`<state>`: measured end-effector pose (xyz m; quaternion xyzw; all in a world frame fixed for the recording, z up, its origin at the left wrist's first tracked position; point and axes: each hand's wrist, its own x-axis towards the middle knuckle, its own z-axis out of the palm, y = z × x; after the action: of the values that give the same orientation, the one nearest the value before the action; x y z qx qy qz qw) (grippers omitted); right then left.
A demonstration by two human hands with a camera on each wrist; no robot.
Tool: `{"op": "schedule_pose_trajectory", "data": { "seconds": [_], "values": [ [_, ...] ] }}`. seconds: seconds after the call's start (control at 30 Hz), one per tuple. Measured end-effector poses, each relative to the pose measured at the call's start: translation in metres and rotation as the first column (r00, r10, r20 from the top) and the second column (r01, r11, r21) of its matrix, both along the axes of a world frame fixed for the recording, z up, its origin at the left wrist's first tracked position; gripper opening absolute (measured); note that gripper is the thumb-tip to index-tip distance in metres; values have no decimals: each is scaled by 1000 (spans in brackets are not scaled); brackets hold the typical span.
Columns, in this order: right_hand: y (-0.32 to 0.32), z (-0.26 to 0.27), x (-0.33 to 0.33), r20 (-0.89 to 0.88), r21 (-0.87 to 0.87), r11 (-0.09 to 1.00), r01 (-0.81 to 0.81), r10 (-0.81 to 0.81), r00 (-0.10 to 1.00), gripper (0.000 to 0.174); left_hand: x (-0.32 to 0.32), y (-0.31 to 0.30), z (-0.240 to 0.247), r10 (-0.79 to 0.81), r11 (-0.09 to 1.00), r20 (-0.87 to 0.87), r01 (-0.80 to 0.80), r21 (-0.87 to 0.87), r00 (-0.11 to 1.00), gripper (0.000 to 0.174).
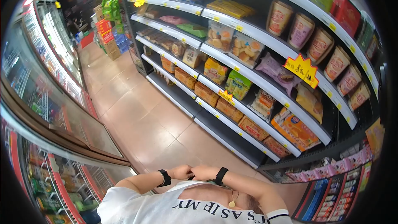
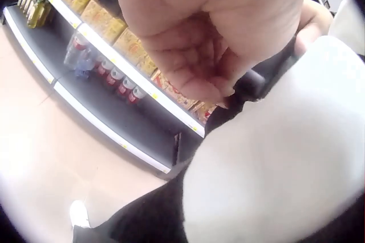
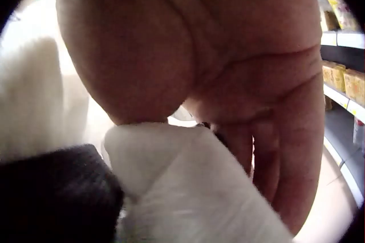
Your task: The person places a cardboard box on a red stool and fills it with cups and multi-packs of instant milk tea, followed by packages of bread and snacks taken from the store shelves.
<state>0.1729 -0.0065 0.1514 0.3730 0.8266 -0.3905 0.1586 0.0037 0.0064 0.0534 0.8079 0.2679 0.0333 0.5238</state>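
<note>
At six o'clock, two hands meet against a white shirt

At the bottom of the head view, the left hand (image 1: 180,172) and the right hand (image 1: 205,173) come together in front of the white shirt (image 1: 137,203), just touching or very nearly so. They are probably drawn in this close so that both can reach one small spot at the cloth. In the left wrist view, the left hand's fingers bend inward with the tips gathered beside black cloth (image 2: 142,214); whether they pinch it, I cannot tell. White fabric covers part of the right hand at six o'clock in its own view, so I cannot say whether it grasps anything or is loose. Each wrist wears a black band (image 1: 221,175).

From twelve round to four o'clock runs a shelf unit (image 1: 224,141). Its tubs (image 1: 278,18) stand upright between one and three, likely fronted so that shoppers can read them. Near half past two, a yellow starburst sign (image 1: 301,70) juts over the edge, presumably to catch the eye. Packaged loaves (image 1: 205,94) line a lower shelf toward four, perhaps because bulky packs sit steadily there. Between eight and nine, a glass-doored cooler (image 1: 74,141) faces the shelves across the tiled floor (image 1: 145,114)
</note>
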Motion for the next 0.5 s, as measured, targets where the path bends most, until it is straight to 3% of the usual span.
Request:
{"op": "schedule_pose_trajectory", "data": {
  "seconds": [0.07,0.13,0.2,0.27,0.3,0.37,0.5],
  "values": [
    [1,3,8,-35,13,1000,22,-21,999,30,1,-2,13,0,1000,-11,0,-16,1000,19],
    [2,3,15,-259,-209,976,52,-107,960,33,1,-2,20,-23,999,-29,22,-35,999,19],
    [10,7,18,-208,-217,975,44,-90,974,31,2,-2,21,74,987,30,-69,-142,997,19],
    [12,10,17,-180,-219,975,38,-78,981,29,2,-2,19,-1,980,-34,-6,-196,999,18],
    [6,9,20,-191,-232,968,99,-145,971,29,4,-4,17,53,974,-29,-58,-217,998,18],
    [-5,8,16,-69,-42,993,109,-112,991,25,3,-3,19,91,978,-66,-102,-183,994,17],
    [-15,-14,13,-10,111,954,280,-280,960,20,5,1,13,15,979,-55,-26,-203,998,15]
  ]
}}
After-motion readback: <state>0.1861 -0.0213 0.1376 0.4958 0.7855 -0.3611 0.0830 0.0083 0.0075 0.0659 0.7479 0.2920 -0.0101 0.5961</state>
